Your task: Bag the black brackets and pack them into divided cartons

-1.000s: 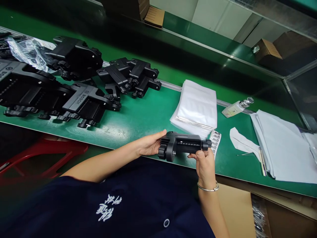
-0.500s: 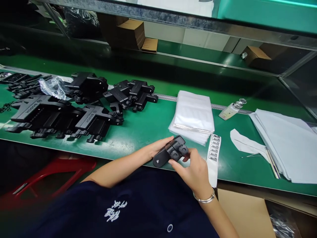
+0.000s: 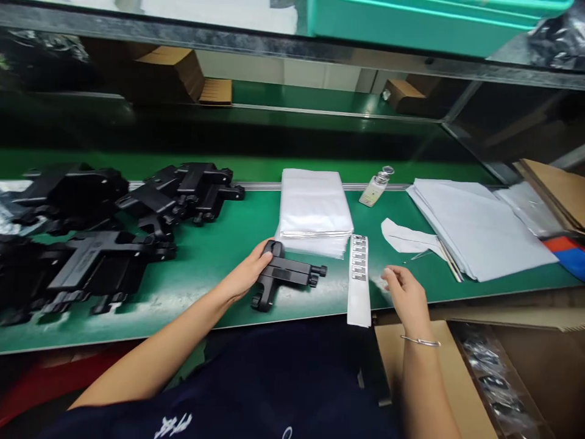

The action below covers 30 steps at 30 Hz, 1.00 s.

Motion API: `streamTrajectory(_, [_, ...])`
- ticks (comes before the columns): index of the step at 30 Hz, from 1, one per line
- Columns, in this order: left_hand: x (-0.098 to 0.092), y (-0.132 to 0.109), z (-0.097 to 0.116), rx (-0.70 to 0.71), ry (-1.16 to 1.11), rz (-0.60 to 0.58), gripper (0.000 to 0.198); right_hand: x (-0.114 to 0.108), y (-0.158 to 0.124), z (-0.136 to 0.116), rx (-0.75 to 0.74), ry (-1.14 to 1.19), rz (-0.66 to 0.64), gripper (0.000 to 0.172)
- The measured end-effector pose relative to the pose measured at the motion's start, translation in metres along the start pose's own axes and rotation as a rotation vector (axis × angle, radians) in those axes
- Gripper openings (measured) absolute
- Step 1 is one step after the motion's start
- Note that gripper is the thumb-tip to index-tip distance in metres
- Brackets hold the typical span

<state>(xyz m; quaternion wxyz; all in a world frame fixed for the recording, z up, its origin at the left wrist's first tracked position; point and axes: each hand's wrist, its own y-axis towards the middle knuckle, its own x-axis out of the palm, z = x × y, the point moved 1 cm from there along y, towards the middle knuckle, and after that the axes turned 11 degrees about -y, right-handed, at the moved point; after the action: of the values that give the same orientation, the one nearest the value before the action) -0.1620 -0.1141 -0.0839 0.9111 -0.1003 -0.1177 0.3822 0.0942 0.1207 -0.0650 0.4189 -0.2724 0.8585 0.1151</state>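
Note:
My left hand [image 3: 245,274] grips a black T-shaped bracket [image 3: 289,272] with small knobs at its right end, held just above the green bench near its front edge. My right hand [image 3: 409,300] is apart from the bracket, its fingers loosely bent with nothing visible in them. It hovers to the right of a strip of printed labels [image 3: 359,286]. Beyond that hand lie a white cloth [image 3: 409,236] and a thin pointed tool [image 3: 421,254]. Behind the bracket is a stack of clear plastic bags [image 3: 315,201].
Similar black brackets [image 3: 91,262] are piled on the left, with more [image 3: 201,189] behind. A bottle with a metal top [image 3: 377,186] stands at the back. White sheets [image 3: 484,225] lie to the right. Overhead runs a metal shelf edge [image 3: 256,52] with a green bin [image 3: 411,24].
My right hand has let go of the bracket and moved right. The bracket has turned in my left hand, its knobs now pointing right. The camera view has swung to the right.

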Motion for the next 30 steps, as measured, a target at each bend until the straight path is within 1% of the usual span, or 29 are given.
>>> streamTrajectory(1, [-0.004,0.001,-0.002,0.029,0.133,0.012,0.061,-0.002,-0.002,0.013,0.083,-0.100,-0.031,0.038])
streamTrajectory(2, [-0.008,0.003,-0.005,0.039,0.248,0.027,0.062,-0.001,-0.007,0.023,0.129,-0.184,-0.087,0.035])
streamTrajectory(4, [-0.013,0.004,-0.010,0.053,0.440,0.069,0.062,0.011,-0.023,0.032,0.155,-0.259,-0.170,0.030])
streamTrajectory(5, [-0.013,0.003,-0.010,0.083,0.534,0.101,0.062,0.019,-0.032,0.033,0.158,-0.254,-0.179,0.028])
streamTrajectory(7, [-0.009,-0.004,-0.004,0.227,0.717,0.179,0.062,0.035,-0.049,0.033,0.173,-0.158,-0.163,0.026])
streamTrajectory(8, [-0.002,-0.010,0.001,0.326,0.781,0.196,0.059,0.041,-0.056,0.034,0.189,-0.057,-0.145,0.026])
streamTrajectory(9, [0.007,-0.016,0.007,0.417,0.811,0.170,0.053,0.045,-0.061,0.034,0.208,0.076,-0.126,0.027])
streamTrajectory(10, [0.020,-0.021,0.011,0.474,0.804,0.095,0.045,0.047,-0.065,0.035,0.224,0.223,-0.106,0.028])
streamTrajectory(11, [0.035,-0.026,0.013,0.476,0.764,-0.023,0.039,0.047,-0.067,0.036,0.232,0.366,-0.085,0.030])
streamTrajectory(12, [0.053,-0.029,0.013,0.418,0.701,-0.167,0.036,0.046,-0.069,0.037,0.228,0.493,-0.058,0.032])
streamTrajectory(13, [0.072,-0.031,0.010,0.312,0.617,-0.309,0.035,0.045,-0.071,0.038,0.212,0.595,-0.026,0.034])
streamTrajectory(14, [0.092,-0.030,0.005,0.180,0.514,-0.426,0.038,0.043,-0.072,0.039,0.187,0.665,0.005,0.035])
streamTrajectory(15, [0.111,-0.028,-0.001,0.055,0.391,-0.511,0.046,0.041,-0.074,0.039,0.155,0.708,0.024,0.035])
streamTrajectory(16, [0.129,-0.024,-0.009,-0.034,0.258,-0.553,0.057,0.040,-0.076,0.040,0.123,0.730,0.027,0.033])
streamTrajectory(17, [0.144,-0.019,-0.016,-0.086,0.131,-0.571,0.065,0.040,-0.078,0.041,0.093,0.736,0.007,0.031])
streamTrajectory(18, [0.157,-0.014,-0.022,-0.110,0.018,-0.565,0.069,0.041,-0.079,0.042,0.066,0.724,-0.029,0.029])
streamTrajectory(20, [0.175,-0.004,-0.031,-0.119,-0.141,-0.526,0.064,0.042,-0.081,0.044,0.017,0.660,-0.068,0.027])
streamTrajectory(21, [0.180,0.000,-0.033,-0.118,-0.181,-0.506,0.056,0.041,-0.080,0.045,-0.003,0.616,-0.043,0.026])
streamTrajectory(23, [0.185,0.003,-0.035,-0.102,-0.181,-0.482,0.041,0.037,-0.074,0.046,-0.041,0.513,0.084,0.022])
streamTrajectory(26, [0.186,0.001,-0.035,-0.017,-0.053,-0.476,0.026,0.029,-0.059,0.043,-0.142,0.309,0.268,0.020])
streamTrajectory(28, [0.187,-0.001,-0.035,0.037,0.040,-0.474,0.021,0.026,-0.051,0.040,-0.247,0.130,0.362,0.018])
streamTrajectory(30, [0.188,-0.001,-0.035,0.045,0.114,-0.469,0.020,0.026,-0.047,0.039,-0.346,-0.065,0.474,0.014])
